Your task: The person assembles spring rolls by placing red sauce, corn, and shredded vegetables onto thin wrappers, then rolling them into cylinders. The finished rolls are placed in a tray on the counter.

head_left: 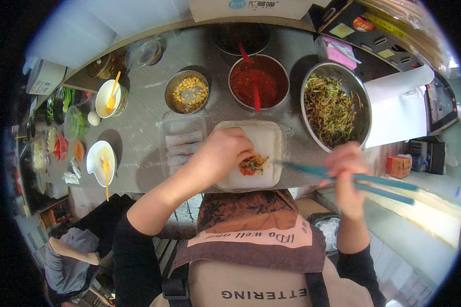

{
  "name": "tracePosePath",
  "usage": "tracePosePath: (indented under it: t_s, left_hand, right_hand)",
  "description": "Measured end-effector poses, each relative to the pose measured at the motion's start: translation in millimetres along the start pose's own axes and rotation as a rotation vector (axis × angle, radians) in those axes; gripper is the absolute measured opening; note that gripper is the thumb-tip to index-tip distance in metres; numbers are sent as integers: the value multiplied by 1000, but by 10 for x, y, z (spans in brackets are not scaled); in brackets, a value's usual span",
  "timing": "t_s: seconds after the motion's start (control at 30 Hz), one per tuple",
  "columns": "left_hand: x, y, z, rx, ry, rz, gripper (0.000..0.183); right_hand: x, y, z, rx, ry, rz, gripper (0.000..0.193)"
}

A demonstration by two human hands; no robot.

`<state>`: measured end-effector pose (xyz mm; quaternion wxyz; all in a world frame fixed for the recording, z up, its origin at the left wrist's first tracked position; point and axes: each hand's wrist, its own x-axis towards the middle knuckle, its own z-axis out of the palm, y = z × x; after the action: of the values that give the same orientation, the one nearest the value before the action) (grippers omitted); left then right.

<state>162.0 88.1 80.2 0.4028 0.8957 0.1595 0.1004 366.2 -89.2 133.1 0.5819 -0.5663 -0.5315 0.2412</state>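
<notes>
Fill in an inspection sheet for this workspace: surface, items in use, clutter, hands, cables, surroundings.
Surface: grey tabletop, pale smudges visible.
Items in use: shallow container with white sheet under filling; clear box of white rolls; mixed vegetables, red sauce and yellow pieces in separate bowls.
Clutter: paper cup and white bowl, each with a yellow spoon; crumpled white scrap.
Hands: left at the filling, exact contact unclear; right holds teal chopsticks.
Cables: nothing seen.
Surroundings: another person, lower left; cardboard box beyond the table.
</notes>
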Motion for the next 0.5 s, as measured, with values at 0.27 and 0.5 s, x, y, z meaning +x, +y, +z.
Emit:
tracePosePath:
  t_s: [0.27,0.5]
  left_hand:
    - [-81,84,84,71,-1,11,14]
    - [-54,114,74,123,-53,-92,9]
  right_hand:
    - [-217,868,-1164,507,557,422,42]
    - [-692,1086,-1494,533,937,461,39]
